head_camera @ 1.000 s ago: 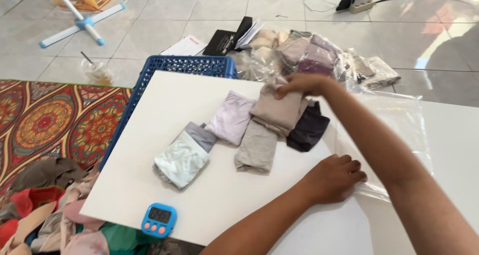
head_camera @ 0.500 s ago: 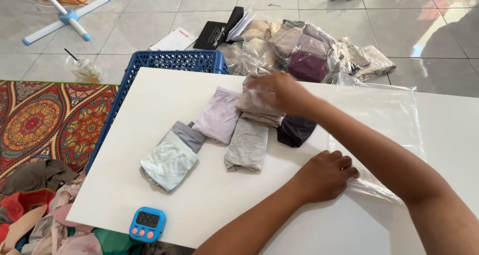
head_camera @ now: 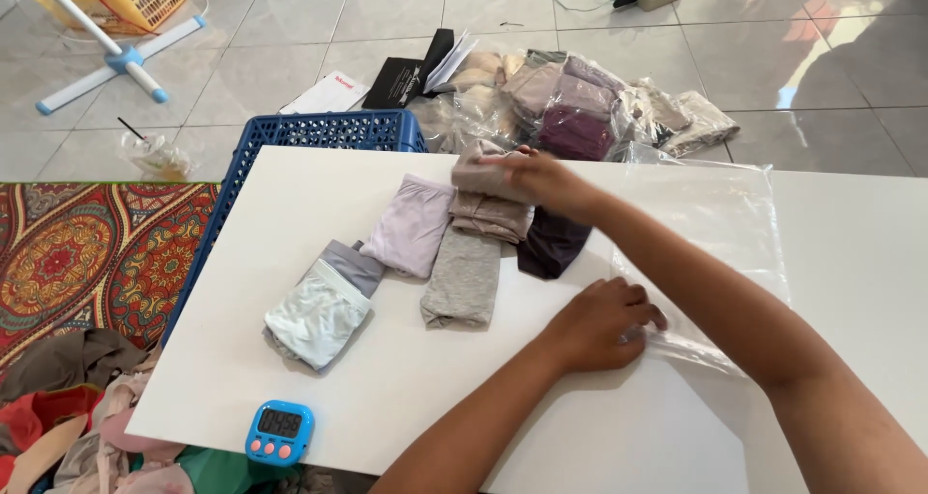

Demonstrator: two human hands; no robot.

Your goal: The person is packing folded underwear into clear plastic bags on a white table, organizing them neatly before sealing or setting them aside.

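At the far left we see a patterned red rug (head_camera: 87,252) with a heap of loose clothes (head_camera: 68,407) at its near corner, and beyond it a bare tiled floor (head_camera: 290,30) with plenty of open room. A blue plastic crate (head_camera: 319,131) with a lattice wall sits under the white board's (head_camera: 290,359) far left corner. A small blue timer (head_camera: 279,433) rests just inside the board's near edge, with flat bare board all around it.

Along the middle of the board lie soft folded garments in a slanting row: a pale mint one (head_camera: 317,315) over a grey band, then a lilac one (head_camera: 411,225), then a grey knit one (head_camera: 464,276), each touching the next. Our right hand (head_camera: 541,177) grips a beige folded garment (head_camera: 483,180) between fingers and thumb, on a second beige piece (head_camera: 491,217) that overlaps the grey one's far end. A dark folded garment (head_camera: 551,246) lies just to their right.

Our left hand (head_camera: 599,325), fingers curled, presses down on the near edge of a clear plastic bag (head_camera: 715,214), thin and glossy, lying flat on the board's right part. Behind the board, filled clear bags of folded garments (head_camera: 580,107) crowd the floor
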